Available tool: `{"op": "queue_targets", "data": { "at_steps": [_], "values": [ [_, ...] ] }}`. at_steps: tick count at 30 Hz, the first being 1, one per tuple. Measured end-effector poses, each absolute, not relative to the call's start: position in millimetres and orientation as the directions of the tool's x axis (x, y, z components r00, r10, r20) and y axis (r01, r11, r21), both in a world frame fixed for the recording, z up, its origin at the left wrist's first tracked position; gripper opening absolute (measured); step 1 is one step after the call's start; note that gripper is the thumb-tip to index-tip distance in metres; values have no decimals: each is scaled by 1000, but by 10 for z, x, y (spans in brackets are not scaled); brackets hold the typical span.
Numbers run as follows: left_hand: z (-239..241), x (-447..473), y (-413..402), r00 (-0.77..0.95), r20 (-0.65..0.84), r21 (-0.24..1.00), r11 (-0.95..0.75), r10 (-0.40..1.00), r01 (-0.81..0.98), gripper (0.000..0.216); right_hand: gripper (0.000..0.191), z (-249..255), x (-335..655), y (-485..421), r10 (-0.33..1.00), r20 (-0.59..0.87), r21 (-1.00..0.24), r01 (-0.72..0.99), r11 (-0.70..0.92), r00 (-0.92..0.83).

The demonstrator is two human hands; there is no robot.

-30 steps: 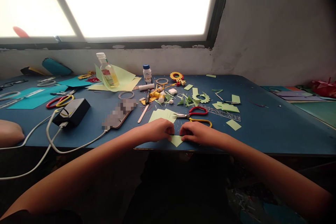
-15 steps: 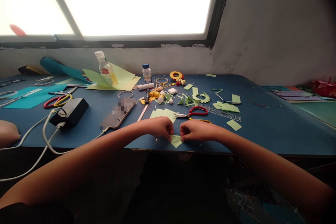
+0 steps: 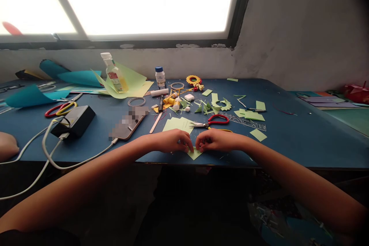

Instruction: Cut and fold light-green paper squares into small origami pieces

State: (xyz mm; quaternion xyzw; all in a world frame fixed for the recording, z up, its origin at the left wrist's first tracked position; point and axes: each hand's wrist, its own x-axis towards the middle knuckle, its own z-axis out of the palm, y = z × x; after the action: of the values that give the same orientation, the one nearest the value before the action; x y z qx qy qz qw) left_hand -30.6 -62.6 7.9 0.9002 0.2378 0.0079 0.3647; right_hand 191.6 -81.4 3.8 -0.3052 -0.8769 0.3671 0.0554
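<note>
A small piece of light green paper (image 3: pixel 195 154), its lower end pointed, lies near the front edge of the table. From the left, my left hand (image 3: pixel 177 140) has curled fingers with the tips on the paper's upper edge. My right hand (image 3: pixel 215 140) is closed on the opposite side, its bent fingers at the paper too. A narrow gap separates the two hands. Just behind them are a stack of light green sheets (image 3: pixel 177 123) and scissors (image 3: pixel 218 119) with red and yellow handles, partly hidden by my right hand.
Green paper offcuts (image 3: pixel 207 107) and a clear ruler (image 3: pixel 248 123) lie behind. To the left are a phone (image 3: pixel 131 125), a black box (image 3: pixel 76 121) with white cables, and more scissors (image 3: pixel 61 109). A glass bottle (image 3: pixel 113 75) stands on paper. Someone's arm (image 3: pixel 8 146) shows at far left.
My fingers have shifted on the green paper, with both hands slightly closer together over its upper edge. At the left, the blue sheet has lifted and curled. The view has moved slightly.
</note>
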Motion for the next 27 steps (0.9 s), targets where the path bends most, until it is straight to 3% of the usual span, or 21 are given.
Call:
{"op": "queue_targets", "data": {
  "at_steps": [3, 8, 17, 21, 27],
  "values": [
    [50, -311, -598, 860, -139, 642, -617, 491, 455, 19, 21, -5, 1915, -796, 567, -58, -635, 468, 615, -822],
    [-61, -330, -551, 745, -14, 548, -618, 667, 563, 21, 19, -84, 1890, -729, 709, 51, -513, 590, 624, -704],
    [-137, -206, -717, 699, 118, 305, -696, 705, 650, 18, 12, -282, 1861, -777, 722, 238, -456, 581, 674, -650],
    [-204, -202, -702, 693, 165, 353, -698, 702, 623, 22, 12, -320, 1856, -823, 726, 278, -452, 581, 677, -629],
    [-112, -363, -591, 792, 79, 579, -675, 606, 458, 28, 12, -347, 1872, -821, 705, 302, -440, 562, 700, -642]
  ]
}}
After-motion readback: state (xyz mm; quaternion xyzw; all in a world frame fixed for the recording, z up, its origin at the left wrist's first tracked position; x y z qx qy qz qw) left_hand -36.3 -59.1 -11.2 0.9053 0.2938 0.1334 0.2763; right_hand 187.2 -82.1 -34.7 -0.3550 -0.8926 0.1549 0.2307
